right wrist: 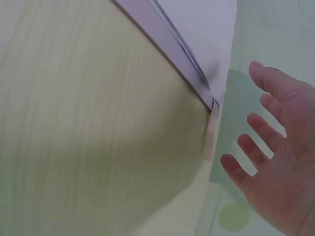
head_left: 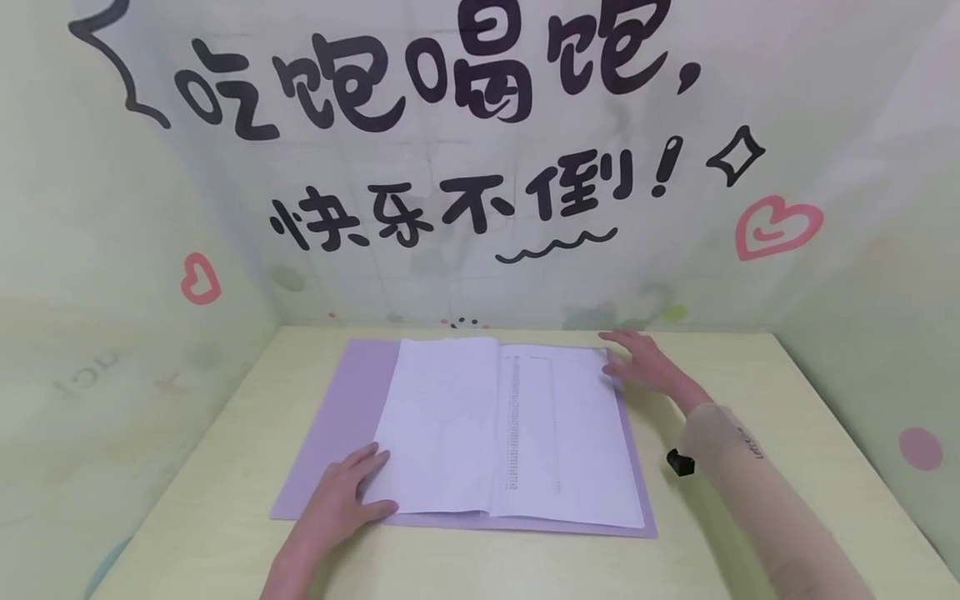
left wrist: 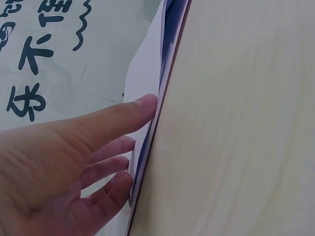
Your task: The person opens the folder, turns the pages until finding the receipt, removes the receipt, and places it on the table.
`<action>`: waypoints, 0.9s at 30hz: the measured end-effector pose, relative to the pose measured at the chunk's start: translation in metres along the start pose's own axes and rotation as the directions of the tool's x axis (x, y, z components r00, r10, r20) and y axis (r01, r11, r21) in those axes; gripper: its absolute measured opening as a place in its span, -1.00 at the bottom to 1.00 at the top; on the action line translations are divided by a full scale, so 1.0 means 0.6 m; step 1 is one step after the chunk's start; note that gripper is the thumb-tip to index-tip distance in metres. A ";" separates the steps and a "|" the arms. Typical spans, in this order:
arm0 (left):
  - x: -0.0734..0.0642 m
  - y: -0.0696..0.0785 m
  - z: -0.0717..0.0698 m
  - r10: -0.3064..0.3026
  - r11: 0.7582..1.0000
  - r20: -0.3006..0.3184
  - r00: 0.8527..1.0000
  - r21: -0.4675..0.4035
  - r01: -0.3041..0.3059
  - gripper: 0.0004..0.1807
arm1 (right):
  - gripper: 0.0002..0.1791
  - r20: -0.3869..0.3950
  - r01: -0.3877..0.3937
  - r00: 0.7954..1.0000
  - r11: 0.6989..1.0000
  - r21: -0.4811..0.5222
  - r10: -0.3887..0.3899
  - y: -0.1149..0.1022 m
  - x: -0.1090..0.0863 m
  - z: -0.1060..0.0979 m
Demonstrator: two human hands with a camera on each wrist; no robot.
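A purple folder [head_left: 360, 383] lies opened flat on the table, with white paper sheets [head_left: 442, 425] spread across it. The right-hand sheet [head_left: 585, 433] carries columns of small print, too small to read. My left hand [head_left: 341, 496] rests on the lower left part of the sheets, fingers spread; in the left wrist view its thumb [left wrist: 145, 103] touches the paper near the edge. At the folder's upper right corner is my right hand [head_left: 637, 362], fingers loosely spread. The right wrist view shows that hand [right wrist: 280, 157] apart from the corner, holding nothing.
A small black object [head_left: 681, 462] shows beside the right sleeve [head_left: 750, 475]. The pale wooden table [head_left: 225, 467] meets a printed cloth backdrop [head_left: 480, 283] at the back, and similar walls rise at both sides.
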State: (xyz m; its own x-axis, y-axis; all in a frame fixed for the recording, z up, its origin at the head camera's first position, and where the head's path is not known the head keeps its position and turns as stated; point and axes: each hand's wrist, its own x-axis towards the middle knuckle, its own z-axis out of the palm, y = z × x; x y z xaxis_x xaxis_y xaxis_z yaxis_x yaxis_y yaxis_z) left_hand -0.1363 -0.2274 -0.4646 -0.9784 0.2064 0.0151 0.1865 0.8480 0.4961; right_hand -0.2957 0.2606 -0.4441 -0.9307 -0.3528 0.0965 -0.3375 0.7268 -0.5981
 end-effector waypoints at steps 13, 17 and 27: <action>0.008 -0.018 -0.001 0.062 0.997 -0.002 0.998 0.039 -0.062 -0.14 | -0.26 0.062 -0.132 0.989 0.990 -0.050 0.135 0.040 -0.008 0.021; 0.008 -0.021 -0.005 0.045 0.999 0.038 0.998 0.020 -0.046 -0.13 | -0.24 0.057 -0.151 0.986 0.984 -0.093 0.157 0.041 -0.008 0.026; 0.010 -0.025 -0.006 0.018 1.000 0.050 0.999 -0.014 -0.017 -0.14 | -0.24 0.053 -0.146 0.987 0.982 -0.124 0.153 0.042 -0.010 0.031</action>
State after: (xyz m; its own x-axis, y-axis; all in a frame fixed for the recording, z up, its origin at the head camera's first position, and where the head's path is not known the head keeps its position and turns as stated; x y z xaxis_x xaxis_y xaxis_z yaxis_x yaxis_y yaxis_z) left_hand -0.1451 -0.2405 -0.4691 -0.9691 0.2459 -0.0194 0.2023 0.8375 0.5075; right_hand -0.2960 0.2699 -0.4747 -0.9627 -0.2679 -0.0381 -0.2133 0.8380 -0.5022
